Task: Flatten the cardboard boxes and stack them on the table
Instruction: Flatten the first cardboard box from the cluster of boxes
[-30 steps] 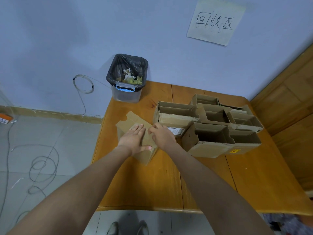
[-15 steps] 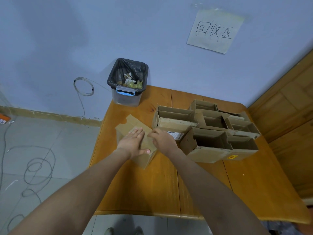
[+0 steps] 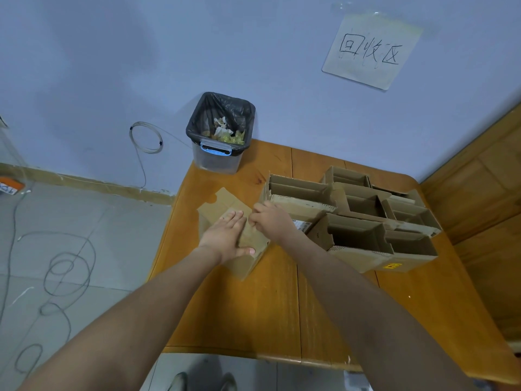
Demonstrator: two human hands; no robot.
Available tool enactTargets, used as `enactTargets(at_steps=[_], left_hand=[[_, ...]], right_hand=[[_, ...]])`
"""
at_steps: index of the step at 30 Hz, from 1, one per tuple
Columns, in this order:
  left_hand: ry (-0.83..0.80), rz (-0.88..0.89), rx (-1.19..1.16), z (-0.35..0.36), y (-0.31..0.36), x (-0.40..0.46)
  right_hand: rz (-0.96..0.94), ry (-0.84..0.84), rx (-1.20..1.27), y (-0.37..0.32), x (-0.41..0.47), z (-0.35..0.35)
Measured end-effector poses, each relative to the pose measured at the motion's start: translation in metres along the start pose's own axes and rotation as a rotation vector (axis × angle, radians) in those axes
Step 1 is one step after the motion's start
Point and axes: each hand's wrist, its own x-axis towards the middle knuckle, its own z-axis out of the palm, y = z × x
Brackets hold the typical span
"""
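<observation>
On the left part of the tabletop (image 3: 270, 311), little has changed over the last second: the left hand (image 3: 225, 235) stays spread flat, fingers straight, pressing the flattened box (image 3: 225, 210), while the right hand (image 3: 269, 221) has crept a touch further onto its right edge, fingers curled there, seemingly pinching the cardboard, though the grip itself is hidden. That suggests the first box is being creased flat, with stacking not yet begun. It looks thin, brown and limp, its notched flaps splayed toward the far side. To the right, the unflattened boxes (image 3: 366, 221) stand open, clustered together and touching.
</observation>
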Motion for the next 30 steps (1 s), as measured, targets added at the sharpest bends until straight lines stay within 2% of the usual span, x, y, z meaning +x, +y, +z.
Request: enactTargets(at_steps=[7,14,25,30], left_hand=[[0.000,0.006,-0.008,0.002,-0.002,-0.001],[0.005,-0.004,-0.018,0.003,-0.002,-0.001],[0.005,-0.003,-0.026,0.001,-0.001,-0.001],[-0.001,-0.011,-0.022,0.000,0.000,-0.001]], right_hand=[[-0.143,0.059,-0.092,0.000,0.008,0.006],[-0.045,0.285,0.030,-0.015,-0.007,0.018],[0.110,0.333,0.130,-0.010,-0.044,0.021],[0.102,0.270,0.199,-0.012,-0.055,0.014]])
